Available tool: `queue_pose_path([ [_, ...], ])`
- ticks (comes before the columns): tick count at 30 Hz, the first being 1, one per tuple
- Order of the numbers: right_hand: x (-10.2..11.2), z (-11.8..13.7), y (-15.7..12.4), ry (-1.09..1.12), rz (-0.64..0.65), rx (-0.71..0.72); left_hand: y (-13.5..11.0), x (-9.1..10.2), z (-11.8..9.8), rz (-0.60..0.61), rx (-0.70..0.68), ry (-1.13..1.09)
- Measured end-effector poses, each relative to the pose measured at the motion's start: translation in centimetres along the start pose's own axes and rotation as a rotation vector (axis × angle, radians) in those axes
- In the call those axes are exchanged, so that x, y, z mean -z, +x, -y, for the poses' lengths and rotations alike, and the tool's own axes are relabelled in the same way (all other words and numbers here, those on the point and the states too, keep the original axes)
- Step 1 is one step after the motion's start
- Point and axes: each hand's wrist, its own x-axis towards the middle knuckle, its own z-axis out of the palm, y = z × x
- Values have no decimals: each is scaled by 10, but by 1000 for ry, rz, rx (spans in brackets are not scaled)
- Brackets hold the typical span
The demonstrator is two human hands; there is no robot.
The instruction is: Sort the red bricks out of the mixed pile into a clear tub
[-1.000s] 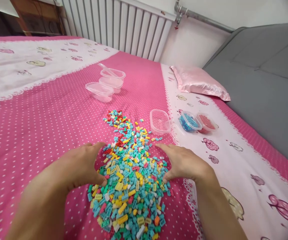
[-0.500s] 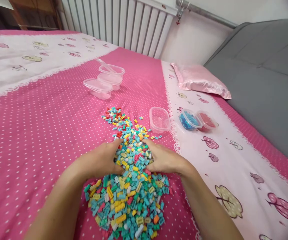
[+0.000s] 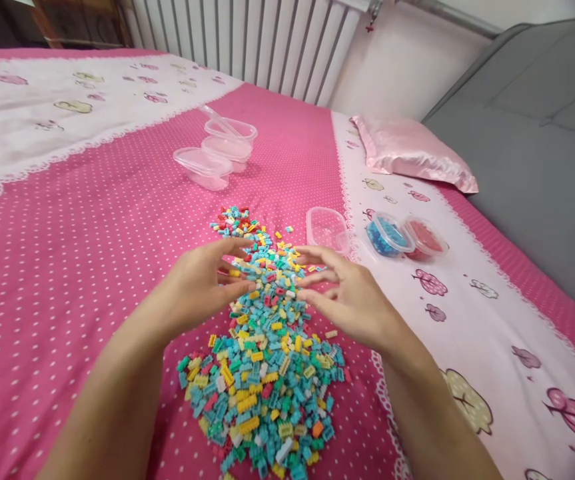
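A long pile of small toy building bricks (image 3: pixel 262 380) in teal, yellow, green, red and white spreads over the pink dotted bedspread (image 3: pixel 117 233). On the pile's left side my left hand (image 3: pixel 202 280) hovers, fingers apart and curved toward the bricks. Opposite it, my right hand (image 3: pixel 347 290) is spread with its fingertips over the right edge of the pile. Neither hand holds anything that I can see. Just beyond my right hand stands a clear plastic container (image 3: pixel 326 230), its near edge partly covered by the fingers.
At right are a tub of blue bricks (image 3: pixel 386 237) and a tub of red bricks (image 3: pixel 423 239). Several clear containers (image 3: pixel 204 167) lie farther back on the left. A pink pillow (image 3: pixel 412 157) rests by the grey headboard (image 3: pixel 527 120). A white radiator (image 3: pixel 247 40) stands behind.
Both hands have lifted off the bricks and moved forward along the pile, their fingers now spread. The middle of the pile shows more between them. The view has shifted slightly.
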Motion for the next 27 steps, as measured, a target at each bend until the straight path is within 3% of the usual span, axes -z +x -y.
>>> queue_pose_path([
  [4, 10, -9, 4, -143, -179, 67, 3, 0, 4, -98, -30, 21],
  [7, 13, -18, 7, -306, -231, 77, 5, 0, 4, -109, -38, 112],
  [12, 12, -27, 12, -551, -134, -47, 7, -2, -2, -50, -59, 239],
  [17, 13, -35, 15, -790, -120, -168, 11, -6, 4, -106, -80, 426],
  [22, 7, -47, 23, -903, -65, -128, 15, -9, 14, -144, -42, 519],
  [27, -4, -53, 30, -918, -115, -130, 17, -11, 18, -155, -49, 530],
])
